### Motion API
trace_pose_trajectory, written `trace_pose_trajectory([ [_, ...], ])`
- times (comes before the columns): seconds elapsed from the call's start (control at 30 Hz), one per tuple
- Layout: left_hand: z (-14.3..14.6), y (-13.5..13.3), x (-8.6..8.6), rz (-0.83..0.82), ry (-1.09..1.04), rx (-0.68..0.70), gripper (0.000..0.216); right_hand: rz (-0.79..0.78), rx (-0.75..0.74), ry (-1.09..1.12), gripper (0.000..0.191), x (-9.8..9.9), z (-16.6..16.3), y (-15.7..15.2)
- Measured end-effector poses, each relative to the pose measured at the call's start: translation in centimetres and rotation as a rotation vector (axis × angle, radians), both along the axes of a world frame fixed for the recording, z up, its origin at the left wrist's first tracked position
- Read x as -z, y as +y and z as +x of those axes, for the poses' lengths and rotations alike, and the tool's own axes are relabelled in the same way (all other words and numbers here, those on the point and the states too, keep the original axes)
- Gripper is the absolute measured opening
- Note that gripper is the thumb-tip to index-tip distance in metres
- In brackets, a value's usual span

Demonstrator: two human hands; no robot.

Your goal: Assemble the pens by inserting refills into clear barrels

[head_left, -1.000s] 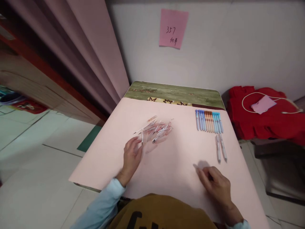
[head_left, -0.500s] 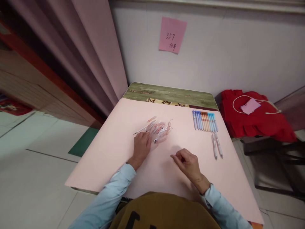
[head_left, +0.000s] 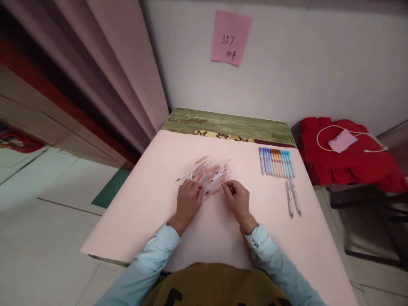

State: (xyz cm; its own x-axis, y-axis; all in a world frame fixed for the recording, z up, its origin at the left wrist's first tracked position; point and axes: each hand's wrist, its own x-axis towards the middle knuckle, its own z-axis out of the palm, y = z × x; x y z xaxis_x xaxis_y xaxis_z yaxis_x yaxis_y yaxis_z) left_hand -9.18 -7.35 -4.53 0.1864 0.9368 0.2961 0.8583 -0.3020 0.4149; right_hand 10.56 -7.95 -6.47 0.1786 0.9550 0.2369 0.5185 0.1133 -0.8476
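Note:
A loose pile of pen parts [head_left: 213,173], clear and pinkish barrels mixed with thin white refills, lies mid-table. At its near left edge is my left hand [head_left: 188,199], fingers curled and thumb drawn in; what they hold, if anything, is hidden. My right hand [head_left: 237,199] reaches the pile's near right edge with thumb and index finger pinched together. Whatever sits in that pinch is too small to make out. To the right, two whitish pens [head_left: 293,199] lie side by side. Above them is a neat row of blue, brown and light-blue pens [head_left: 276,162].
A pale pink sheet [head_left: 153,191] covers most of the green table [head_left: 229,121]. Beyond it rises a wall with a pink note [head_left: 231,38]. On the right, a red cloth [head_left: 347,157] carries a white cable and a pink paper. A curtain [head_left: 121,55] hangs at left.
My right hand has moved left and forward, from bare sheet to the pile's edge. My left hand stays by the pile, its thumb and fingers slightly shifted. The view has tilted a little.

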Motion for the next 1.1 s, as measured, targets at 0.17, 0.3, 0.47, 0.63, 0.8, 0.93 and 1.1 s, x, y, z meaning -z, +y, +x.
trace_pose_trajectory([
  [0.17,0.5,1.0,-0.5,-0.068,0.165,-0.060,0.011,-0.028,0.091,0.158,0.027,1.1,0.5,0.1],
  [0.3,0.6,1.9,-1.4,-0.216,0.192,-0.091,0.009,-0.046,0.101,0.240,0.026,1.2,0.8,0.1],
  [0.47,1.0,2.3,-2.5,-0.381,0.207,-0.159,0.008,-0.057,0.091,0.291,0.025,1.1,0.7,0.1],
  [0.63,1.5,2.2,-3.0,-0.420,0.262,-0.175,0.011,-0.065,0.078,0.326,0.025,0.8,0.5,0.2],
  [0.8,1.4,1.7,-2.8,-0.312,0.126,-0.153,0.011,-0.061,0.084,0.327,0.025,0.8,0.6,0.3],
  [0.93,0.3,0.8,-1.4,-0.124,-0.257,-0.083,0.009,-0.058,0.076,0.307,0.024,1.2,0.5,0.1],
  [1.1,-1.3,-0.6,1.1,-0.131,-0.733,-0.192,0.016,-0.105,0.075,0.321,0.028,0.9,0.8,0.7],
])
